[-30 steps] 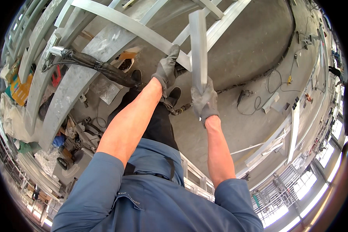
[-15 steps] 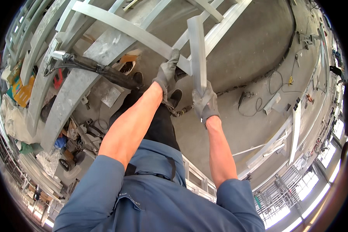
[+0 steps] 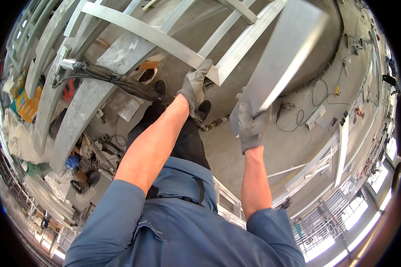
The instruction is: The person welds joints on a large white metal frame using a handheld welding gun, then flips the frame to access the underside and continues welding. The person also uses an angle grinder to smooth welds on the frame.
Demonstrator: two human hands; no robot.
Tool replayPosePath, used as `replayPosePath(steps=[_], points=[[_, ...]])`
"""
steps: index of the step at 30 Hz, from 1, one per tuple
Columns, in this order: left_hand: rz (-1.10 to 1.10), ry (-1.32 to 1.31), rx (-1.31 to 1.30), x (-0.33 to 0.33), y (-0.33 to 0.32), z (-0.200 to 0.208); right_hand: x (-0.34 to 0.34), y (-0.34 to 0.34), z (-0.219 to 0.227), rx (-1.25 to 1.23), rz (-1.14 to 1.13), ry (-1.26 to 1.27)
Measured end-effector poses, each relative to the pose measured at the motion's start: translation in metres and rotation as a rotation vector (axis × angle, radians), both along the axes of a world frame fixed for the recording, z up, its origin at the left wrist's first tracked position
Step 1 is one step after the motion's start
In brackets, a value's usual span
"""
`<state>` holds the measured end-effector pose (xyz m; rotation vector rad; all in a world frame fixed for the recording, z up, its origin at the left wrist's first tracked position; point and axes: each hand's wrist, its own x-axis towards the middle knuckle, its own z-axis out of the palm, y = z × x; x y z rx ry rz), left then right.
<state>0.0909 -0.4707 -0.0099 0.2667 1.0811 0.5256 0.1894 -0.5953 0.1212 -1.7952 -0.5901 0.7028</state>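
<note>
My left hand (image 3: 195, 84), in a grey work glove, is closed on the near corner of a silver metal frame (image 3: 142, 32), made of square bars joined by crosspieces. Held up to the right of that corner is a wide silver metal bar (image 3: 286, 55), tilted with its upper end leaning right and toward me. My right hand (image 3: 252, 124), also gloved, has its fingers wrapped round the bar's lower part. The bar stands apart from the frame. My left thumb lies along the frame's top face; its other fingers are partly hidden.
Curved grey metal beams (image 3: 84, 100) stand on the left, crossed by a black-wrapped hose (image 3: 124, 85). A corded power tool (image 3: 286, 108) and loose cables lie on the floor at right. Long metal profiles (image 3: 341, 149) lie beyond. Clutter fills the lower left.
The metal bar has moved from beside the frame's corner up and to the right, toward me, with my right hand shifting right and nearer. My left hand stays on the frame.
</note>
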Motion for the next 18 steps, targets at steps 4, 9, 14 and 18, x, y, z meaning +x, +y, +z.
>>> replayPosePath(steps=[4,9,14,18], points=[[-0.012,0.029,0.006,0.004,0.004,0.006,0.002,-0.004,-0.033,-0.083,0.111,-0.191],[-0.123,0.003,0.076,0.000,0.002,-0.001,0.002,0.001,-0.041,-0.695,0.309,0.011],[-0.129,0.004,0.027,-0.004,0.003,-0.016,0.000,-0.009,-0.059,-0.604,0.313,-0.168],[-0.094,-0.016,0.063,-0.003,0.002,-0.018,-0.006,-0.007,-0.060,-0.525,0.276,-0.253]])
